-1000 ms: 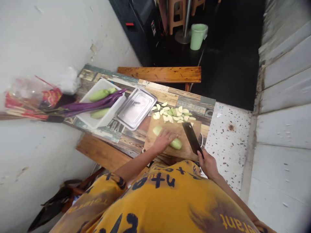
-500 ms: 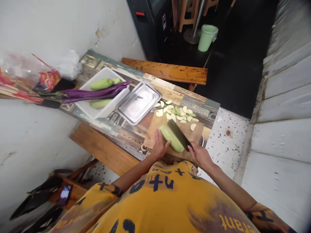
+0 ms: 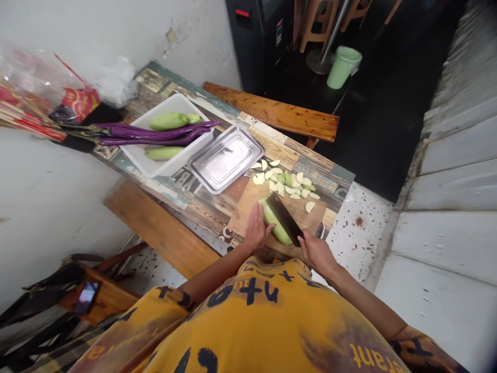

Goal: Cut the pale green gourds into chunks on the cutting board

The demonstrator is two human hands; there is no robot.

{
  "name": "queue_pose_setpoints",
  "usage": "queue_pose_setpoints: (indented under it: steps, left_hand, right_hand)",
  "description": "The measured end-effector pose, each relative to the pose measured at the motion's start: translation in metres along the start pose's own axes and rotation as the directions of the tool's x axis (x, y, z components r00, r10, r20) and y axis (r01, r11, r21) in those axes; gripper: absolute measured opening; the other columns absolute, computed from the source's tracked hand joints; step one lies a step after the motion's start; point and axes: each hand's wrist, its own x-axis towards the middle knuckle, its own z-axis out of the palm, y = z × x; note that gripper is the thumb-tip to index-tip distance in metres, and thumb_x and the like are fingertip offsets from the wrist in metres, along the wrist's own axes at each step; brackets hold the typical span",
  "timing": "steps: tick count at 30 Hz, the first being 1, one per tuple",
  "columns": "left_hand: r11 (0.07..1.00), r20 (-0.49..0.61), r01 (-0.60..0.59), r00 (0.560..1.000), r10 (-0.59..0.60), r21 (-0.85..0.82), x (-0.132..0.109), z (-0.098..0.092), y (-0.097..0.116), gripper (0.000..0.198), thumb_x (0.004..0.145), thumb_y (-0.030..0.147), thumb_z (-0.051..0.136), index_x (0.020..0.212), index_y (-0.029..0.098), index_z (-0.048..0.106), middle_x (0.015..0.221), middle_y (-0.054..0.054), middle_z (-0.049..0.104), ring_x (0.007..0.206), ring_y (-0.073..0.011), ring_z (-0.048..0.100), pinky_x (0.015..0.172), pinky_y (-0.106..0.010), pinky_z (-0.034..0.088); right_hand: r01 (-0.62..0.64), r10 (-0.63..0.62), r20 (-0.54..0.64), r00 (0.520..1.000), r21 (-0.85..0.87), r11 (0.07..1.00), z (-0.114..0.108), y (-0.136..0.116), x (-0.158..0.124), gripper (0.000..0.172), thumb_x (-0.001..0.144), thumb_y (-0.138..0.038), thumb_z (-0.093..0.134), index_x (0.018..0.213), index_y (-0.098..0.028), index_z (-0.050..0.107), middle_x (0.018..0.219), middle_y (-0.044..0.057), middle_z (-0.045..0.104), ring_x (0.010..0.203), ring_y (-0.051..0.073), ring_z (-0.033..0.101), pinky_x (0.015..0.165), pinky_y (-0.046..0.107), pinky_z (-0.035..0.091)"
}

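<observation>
A pale green zucchini lies lengthwise on the wooden cutting board. My left hand grips its left side, with the thumb resting on top near the lower end. In my right hand is the handle of a dark, broad-bladed cleaver. The blade runs along the zucchini's length and covers its right side; whether the edge has entered the flesh is hidden. Half-round zucchini slices are scattered over the board's far edge and the tabletop, with one slice lying apart at the right.
Left of the board sits a shallow metal tray. Beyond it, a white bin holds zucchini and long purple eggplants. Wooden benches flank the patterned table. Plastic bags and skewers lie at the far left.
The camera view has turned slightly. The cleaver blade has shifted a little leftward over the zucchini, so less of the zucchini shows. Both hands keep their holds.
</observation>
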Motion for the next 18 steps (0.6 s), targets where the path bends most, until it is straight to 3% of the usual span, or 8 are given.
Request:
queue_pose_setpoints:
  steps: [10,18]
  left_hand:
    - [1.0,0.013,-0.003,1.0,0.003,-0.006,0.003,0.0,-0.002,0.087,0.101,0.051,0.049,0.164,0.009,0.006,0.168,-0.027,0.012,0.157,-0.035,0.008,0.127,-0.056,0.025]
    - [0.997,0.007,-0.008,1.0,0.009,-0.077,0.001,0.002,-0.006,0.089,0.1,0.051,0.051,0.164,0.013,0.003,0.169,-0.026,0.01,0.158,-0.0351,0.006,0.126,-0.057,0.026]
  right_hand:
    - [-0.024,0.034,0.112,0.993,-0.084,0.996,-0.016,-0.018,0.004,0.028,0.107,-0.028,0.03,0.119,-0.011,0.049,0.093,0.018,0.075,0.081,0.027,0.073,0.06,0.03,0.034]
    - [-0.028,0.041,0.118,0.992,-0.108,0.994,-0.012,-0.02,0.009,0.027,0.107,-0.028,0.03,0.117,-0.012,0.05,0.094,0.019,0.075,0.084,0.027,0.073,0.063,0.029,0.04]
